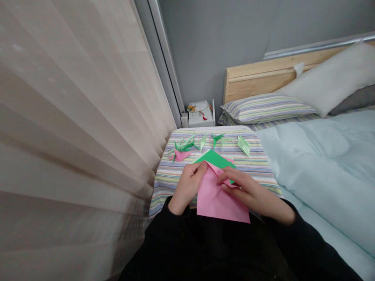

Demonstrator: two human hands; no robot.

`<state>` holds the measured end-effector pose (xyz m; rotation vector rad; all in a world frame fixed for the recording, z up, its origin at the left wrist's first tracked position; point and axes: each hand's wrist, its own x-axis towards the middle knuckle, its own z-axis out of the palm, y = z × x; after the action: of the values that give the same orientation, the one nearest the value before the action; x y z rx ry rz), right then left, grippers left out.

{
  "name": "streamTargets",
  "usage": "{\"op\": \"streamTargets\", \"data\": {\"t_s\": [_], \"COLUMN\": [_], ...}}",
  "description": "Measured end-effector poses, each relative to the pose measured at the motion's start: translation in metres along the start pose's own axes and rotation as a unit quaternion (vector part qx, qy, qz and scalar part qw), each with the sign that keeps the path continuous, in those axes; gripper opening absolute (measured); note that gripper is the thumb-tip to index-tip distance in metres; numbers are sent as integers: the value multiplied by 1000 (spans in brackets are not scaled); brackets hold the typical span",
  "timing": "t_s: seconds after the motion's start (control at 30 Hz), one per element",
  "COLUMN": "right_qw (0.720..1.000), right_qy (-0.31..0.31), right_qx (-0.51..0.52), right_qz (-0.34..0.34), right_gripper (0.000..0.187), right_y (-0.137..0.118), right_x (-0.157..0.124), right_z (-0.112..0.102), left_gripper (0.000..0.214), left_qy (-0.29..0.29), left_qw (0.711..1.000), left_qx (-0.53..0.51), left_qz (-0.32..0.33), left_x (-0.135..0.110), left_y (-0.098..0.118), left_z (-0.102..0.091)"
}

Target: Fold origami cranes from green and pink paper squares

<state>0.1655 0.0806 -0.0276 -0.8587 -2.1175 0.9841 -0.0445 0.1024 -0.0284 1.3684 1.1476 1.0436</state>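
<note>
A sheet of pink origami paper [216, 205] is held up in front of my body, its far edge partly turned over. My left hand [190, 182] pinches the sheet's upper left corner between thumb and fingers. At the upper right edge, my right hand [246, 188] grips the paper, with the fingers bent over the turned part. Just beyond lies green paper [212, 157], partly covered by the pink sheet and my hands. Folded green paper pieces [184, 146] and a pink folded piece [181, 155] lie farther back on the left.
A striped cloth [166, 183] covers the small table. Light green folded pieces [243, 146] sit along its back. Beige curtains [88, 117] hang close on the left; a bed with a pale blue quilt [322, 156] stands right. Behind is a small white cabinet [200, 121].
</note>
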Motion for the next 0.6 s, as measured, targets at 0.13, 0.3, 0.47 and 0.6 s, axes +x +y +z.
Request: {"op": "streamTargets", "data": {"t_s": [0.13, 0.3, 0.47, 0.6], "right_qw": [999, 998, 988, 969], "right_qy": [-9, -32, 136, 196], "right_qx": [-38, -44, 9, 85], "right_qz": [21, 36, 66, 123], "right_gripper": [25, 31, 67, 60], "right_y": [-4, -14, -11, -6], "right_x": [1, -3, -5, -3], "right_z": [0, -6, -8, -6], "left_gripper": [47, 34, 44, 47], "left_qy": [-18, -23, 40, 56], "left_qw": [998, 993, 997, 996], "left_qx": [61, 92, 42, -54], "left_qz": [19, 64, 52, 30], "left_x": [-2, 0, 3, 3], "left_y": [5, 8, 4, -2], "left_z": [3, 1, -5, -4]}}
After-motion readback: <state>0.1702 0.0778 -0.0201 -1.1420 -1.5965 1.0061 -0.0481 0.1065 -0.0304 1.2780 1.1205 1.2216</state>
